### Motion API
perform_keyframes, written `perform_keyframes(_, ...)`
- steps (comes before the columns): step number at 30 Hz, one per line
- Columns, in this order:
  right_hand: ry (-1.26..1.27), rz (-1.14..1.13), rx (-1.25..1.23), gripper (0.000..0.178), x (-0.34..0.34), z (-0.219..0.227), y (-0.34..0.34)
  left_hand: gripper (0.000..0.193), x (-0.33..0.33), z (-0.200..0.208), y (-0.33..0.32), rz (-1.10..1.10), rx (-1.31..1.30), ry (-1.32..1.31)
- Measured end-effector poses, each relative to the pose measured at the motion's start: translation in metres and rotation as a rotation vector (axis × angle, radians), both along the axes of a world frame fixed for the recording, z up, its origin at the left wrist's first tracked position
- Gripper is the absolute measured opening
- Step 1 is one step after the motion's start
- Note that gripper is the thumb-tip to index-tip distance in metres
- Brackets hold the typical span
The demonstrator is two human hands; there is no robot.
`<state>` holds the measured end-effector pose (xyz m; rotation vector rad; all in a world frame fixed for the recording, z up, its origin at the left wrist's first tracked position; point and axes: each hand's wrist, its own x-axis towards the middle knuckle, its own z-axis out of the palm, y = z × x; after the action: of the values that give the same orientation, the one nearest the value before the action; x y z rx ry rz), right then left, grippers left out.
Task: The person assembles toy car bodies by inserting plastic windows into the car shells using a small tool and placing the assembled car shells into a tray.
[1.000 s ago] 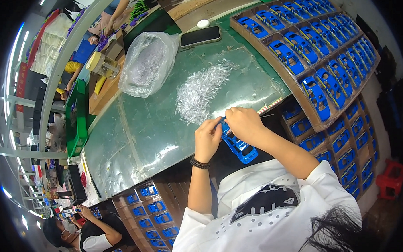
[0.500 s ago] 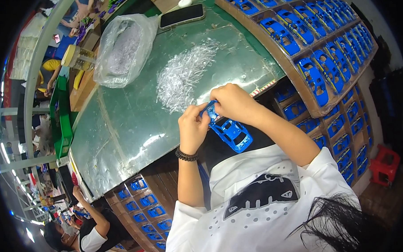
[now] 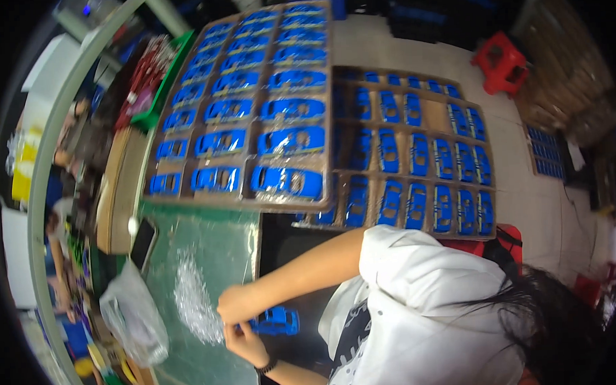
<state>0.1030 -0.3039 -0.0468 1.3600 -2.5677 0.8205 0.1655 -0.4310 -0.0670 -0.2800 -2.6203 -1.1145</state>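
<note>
A blue toy car body (image 3: 280,321) with open window holes is held just past the near edge of the green table. My left hand (image 3: 247,345), with a dark coiled band at its wrist, pinches the body's left end. My right hand (image 3: 241,305) is closed over that same end, its knuckles up; its fingertips are hidden, so what they pinch cannot be made out. Just left of both hands, a loose pile of small clear plastic pieces (image 3: 195,298) lies on the green tabletop (image 3: 221,239).
A clear plastic bag (image 3: 134,314) and a dark phone (image 3: 144,242) lie beyond the pile. A large brown tray (image 3: 254,202) of blue car bodies overhangs the table; another full tray (image 3: 426,175) stands beside it. Further off is a red stool (image 3: 500,63).
The view has swung to the right, bringing the trays and floor into the middle. Both hands remain together at one end of the car body, near the pile.
</note>
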Motion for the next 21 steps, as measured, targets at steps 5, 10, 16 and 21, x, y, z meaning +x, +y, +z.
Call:
perform_keyframes(5,-0.178,-0.146,-0.172,0.01,0.009,-0.012,0.005,0.014,0.003,0.001,-0.003,0.086,0.015,-0.124)
perform_keyframes(10,-0.315,-0.26,-0.254,0.01,0.02,-0.002,0.01,0.016,0.0,-0.011,-0.008,-0.014,0.194,-0.08)
perform_keyframes(16,-0.313,-0.121,-0.388,0.012,0.024,-0.013,-0.02,0.015,0.021,0.002,-0.03,0.097,0.149,-0.127)
perform_keyframes(21,-0.475,-0.119,-0.346,0.014,0.032,0.003,-0.017,0.014,0.029,0.021,-0.033,0.102,0.023,-0.113)
